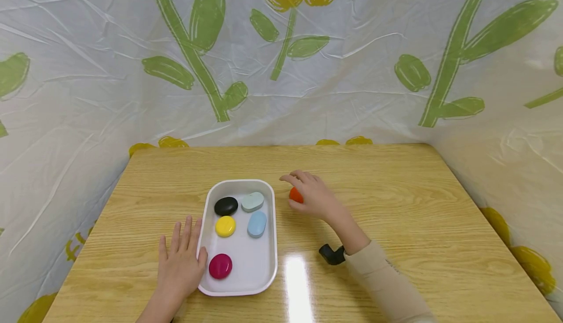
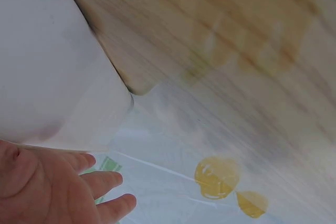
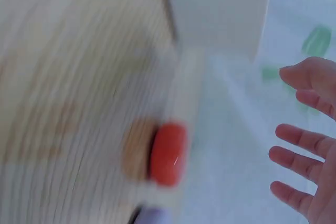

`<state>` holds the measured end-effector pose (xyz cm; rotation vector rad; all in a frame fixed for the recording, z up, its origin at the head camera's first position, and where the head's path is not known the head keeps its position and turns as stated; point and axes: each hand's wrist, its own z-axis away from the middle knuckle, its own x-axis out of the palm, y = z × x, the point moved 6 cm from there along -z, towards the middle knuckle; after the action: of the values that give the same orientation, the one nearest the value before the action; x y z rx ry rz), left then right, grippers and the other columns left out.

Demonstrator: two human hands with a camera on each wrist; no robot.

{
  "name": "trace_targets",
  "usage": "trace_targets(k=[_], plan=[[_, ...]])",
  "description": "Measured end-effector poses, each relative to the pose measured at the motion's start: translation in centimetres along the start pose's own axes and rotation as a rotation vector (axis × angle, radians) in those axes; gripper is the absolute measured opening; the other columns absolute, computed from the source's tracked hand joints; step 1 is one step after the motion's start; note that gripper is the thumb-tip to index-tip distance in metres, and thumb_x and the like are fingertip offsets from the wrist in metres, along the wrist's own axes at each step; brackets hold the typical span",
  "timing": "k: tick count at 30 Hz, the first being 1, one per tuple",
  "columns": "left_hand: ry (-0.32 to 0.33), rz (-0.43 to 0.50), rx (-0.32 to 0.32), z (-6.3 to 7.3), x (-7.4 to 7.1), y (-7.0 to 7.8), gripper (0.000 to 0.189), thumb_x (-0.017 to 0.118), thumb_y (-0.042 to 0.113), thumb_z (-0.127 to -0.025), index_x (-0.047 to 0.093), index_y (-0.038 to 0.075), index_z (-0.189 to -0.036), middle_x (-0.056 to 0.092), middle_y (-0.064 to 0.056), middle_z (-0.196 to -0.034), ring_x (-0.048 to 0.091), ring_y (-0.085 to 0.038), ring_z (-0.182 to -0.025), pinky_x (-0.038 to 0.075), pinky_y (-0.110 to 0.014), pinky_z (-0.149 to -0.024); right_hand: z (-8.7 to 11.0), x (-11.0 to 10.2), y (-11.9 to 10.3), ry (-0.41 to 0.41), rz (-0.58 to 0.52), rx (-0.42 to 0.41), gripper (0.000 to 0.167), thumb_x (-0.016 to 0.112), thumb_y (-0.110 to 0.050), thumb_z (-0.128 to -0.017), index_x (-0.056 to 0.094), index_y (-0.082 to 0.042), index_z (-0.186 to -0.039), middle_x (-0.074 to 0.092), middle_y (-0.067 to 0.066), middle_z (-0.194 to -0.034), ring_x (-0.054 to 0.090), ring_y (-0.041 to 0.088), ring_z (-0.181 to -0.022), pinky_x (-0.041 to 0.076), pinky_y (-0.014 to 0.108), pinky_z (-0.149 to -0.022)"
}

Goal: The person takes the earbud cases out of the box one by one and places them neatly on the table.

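A white tray [image 1: 239, 279] lies on the table with a black stone-like piece [image 1: 226, 206], a yellow one [image 1: 226, 226], a pale green one [image 1: 252, 202], a light blue one [image 1: 257, 224] and a crimson one [image 1: 220, 266] inside. My left hand [image 1: 180, 264] lies along the tray's left side, fingers straight, thumb at the rim. To the right of the tray, my right hand [image 1: 314, 197] hovers with spread fingers over a glossy orange-red piece [image 3: 169, 153], partly covered in the head view. The right wrist view shows a gap between fingers and piece.
A lavender rounded thing [image 3: 151, 215] shows at the lower edge of the right wrist view. A black wrist camera [image 1: 332, 254] sits by the right sleeve. The wooden table [image 1: 396, 191] ends at a flower-printed sheet [image 1: 330, 93] behind and on both sides.
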<state>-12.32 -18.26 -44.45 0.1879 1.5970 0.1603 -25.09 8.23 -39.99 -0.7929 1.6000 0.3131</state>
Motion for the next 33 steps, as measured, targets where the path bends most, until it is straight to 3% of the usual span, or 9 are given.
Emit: trace_targets(k=[6,15,22,33], plan=[[-0.007,-0.007,-0.001,0.0,0.0,0.0,0.058,0.043,0.025,-0.092,0.025,0.006,-0.144,0.018,-0.019,-0.149,0.009,-0.039,-0.136,0.004,-0.061,-0.106,-0.7,0.6,-4.3,-0.051,0.020,-0.157,0.049,0.063,-0.028,-0.083,0.047,-0.020,-0.128,0.049,0.007,-0.123,0.046,0.027,-0.116,0.037,0.047,-0.098],[-0.011,-0.010,0.000,0.1,-0.1,0.1,0.058,0.043,0.025,-0.092,0.024,0.005,-0.144,0.017,-0.020,-0.149,0.008,-0.039,-0.136,0.004,-0.061,-0.106,-1.6,2.9,-7.6,-0.238,0.123,-0.264,0.043,0.061,-0.036,-0.082,0.051,-0.028,-0.123,0.047,0.002,-0.124,0.044,0.022,-0.115,0.035,0.042,-0.100],[-0.013,-0.008,0.002,0.1,-0.1,0.1,0.059,0.043,0.025,-0.092,0.024,0.005,-0.144,0.017,-0.020,-0.149,0.008,-0.040,-0.136,0.004,-0.061,-0.106,-1.9,5.1,-8.2,-0.362,0.240,-0.293,0.041,0.065,-0.037,-0.079,0.054,-0.033,-0.119,0.048,-0.003,-0.122,0.045,0.018,-0.111,0.035,0.039,-0.099],[-0.014,-0.007,-0.003,0.1,-0.1,0.1,0.059,0.043,0.025,-0.092,0.024,0.005,-0.144,0.017,-0.019,-0.149,0.008,-0.039,-0.136,0.004,-0.061,-0.106,-2.5,6.4,-9.2,-0.483,0.350,-0.264,0.045,0.069,-0.037,-0.077,0.053,-0.038,-0.119,0.046,-0.004,-0.121,0.046,0.019,-0.101,0.036,0.037,-0.093]])
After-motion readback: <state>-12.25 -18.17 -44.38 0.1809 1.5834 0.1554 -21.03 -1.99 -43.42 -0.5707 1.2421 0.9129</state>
